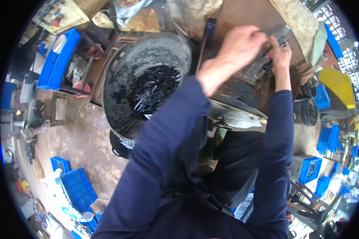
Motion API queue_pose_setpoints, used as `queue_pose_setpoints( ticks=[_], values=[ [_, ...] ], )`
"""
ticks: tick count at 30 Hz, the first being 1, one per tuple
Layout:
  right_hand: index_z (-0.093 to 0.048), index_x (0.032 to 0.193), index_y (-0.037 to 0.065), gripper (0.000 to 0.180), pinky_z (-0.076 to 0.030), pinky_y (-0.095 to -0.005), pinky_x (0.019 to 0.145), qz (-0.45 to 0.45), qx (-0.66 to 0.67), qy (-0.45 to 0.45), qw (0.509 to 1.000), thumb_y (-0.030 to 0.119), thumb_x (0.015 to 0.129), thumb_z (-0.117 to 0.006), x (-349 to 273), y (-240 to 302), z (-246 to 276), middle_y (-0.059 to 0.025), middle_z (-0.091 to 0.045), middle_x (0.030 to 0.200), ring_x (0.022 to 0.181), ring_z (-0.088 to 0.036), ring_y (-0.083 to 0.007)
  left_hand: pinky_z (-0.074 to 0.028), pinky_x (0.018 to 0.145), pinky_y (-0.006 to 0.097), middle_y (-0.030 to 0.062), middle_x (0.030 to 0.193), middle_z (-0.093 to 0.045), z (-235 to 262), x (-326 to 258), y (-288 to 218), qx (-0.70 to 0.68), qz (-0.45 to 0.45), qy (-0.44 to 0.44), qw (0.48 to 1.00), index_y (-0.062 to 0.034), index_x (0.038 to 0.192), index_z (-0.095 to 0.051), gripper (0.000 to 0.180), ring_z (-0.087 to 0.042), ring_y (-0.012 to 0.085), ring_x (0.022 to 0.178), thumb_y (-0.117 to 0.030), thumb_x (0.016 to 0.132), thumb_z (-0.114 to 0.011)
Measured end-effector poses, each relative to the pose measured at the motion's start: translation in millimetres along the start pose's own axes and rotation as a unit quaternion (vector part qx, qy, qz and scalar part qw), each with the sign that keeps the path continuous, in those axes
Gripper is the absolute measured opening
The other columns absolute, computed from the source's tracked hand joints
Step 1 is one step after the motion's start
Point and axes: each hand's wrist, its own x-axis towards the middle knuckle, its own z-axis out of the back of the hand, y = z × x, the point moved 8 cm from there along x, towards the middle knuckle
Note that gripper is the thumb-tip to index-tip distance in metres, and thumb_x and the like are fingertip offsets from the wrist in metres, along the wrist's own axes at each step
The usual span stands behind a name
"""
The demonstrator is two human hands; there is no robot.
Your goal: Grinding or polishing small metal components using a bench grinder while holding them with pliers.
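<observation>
My left hand is over the brown work surface, its fingers curled and smeared by motion. Whatever it may hold does not show. Close by on its right, my right hand has its fingers bent around something I cannot make out. Just beyond those fingers a grey metal bar-like part sticks out. Below the hands, a patch of small grey metal bits lies on the surface. To the left of my arms stands a large dark round basin, with many thin dark strips heaped in it.
A blue bin stands at the far left, and a blue compartmented crate is on the floor at lower left. Black buckets stand right of the work surface, near a yellow panel. Sacking covers the surface's far right side.
</observation>
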Motion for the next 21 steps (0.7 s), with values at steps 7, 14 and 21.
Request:
queue_pose_setpoints(
  ticks=[7, 14, 21],
  values=[
    [-0.064, 0.096, 0.002, 0.024, -0.04, -0.0284, 0.042, 0.005, -0.028, -0.001, 1.0, 0.026, 0.094, -0.067, 7, -15, 11, -0.002, -0.055, 0.055, 0.042, -0.051, -0.0119, -0.045, 0.058, 0.035, 0.013, 0.064, -0.061, -31, 0, 37, -0.033, 0.072, -0.038, 0.996, -0.0006, 0.088, -0.072, 0.029, -0.056, 0.0178, 0.061, -0.026, 0.09, -0.058],
    [-0.063, 0.101, 0.002, 0.023, -0.042, -0.0288, 0.044, -0.01, -0.013, 0.005, 1.0, 0.024, 0.094, -0.068, 11, -15, 8, -0.0041, -0.061, 0.064, 0.046, -0.052, -0.0113, -0.049, 0.064, 0.041, 0.018, 0.07, -0.064, -32, -7, 50, -0.013, 0.142, -0.03, 0.989, -0.002, 0.086, -0.072, 0.03, -0.064, 0.0306, 0.067, -0.029, 0.085, -0.059],
    [-0.063, 0.107, 0.002, 0.024, -0.044, -0.0276, 0.047, 0.044, 0.056, -0.003, 0.997, 0.021, 0.094, -0.068, 13, -13, 4, -0.0062, -0.07, 0.082, 0.053, -0.054, -0.009, -0.052, 0.073, 0.045, 0.0221, 0.086, -0.069, -39, -17, 26, -0.004, 0.15, -0.002, 0.989, -0.0042, 0.095, -0.072, 0.03, -0.067, 0.0375, 0.08, -0.03, 0.084, -0.061]
  ],
)
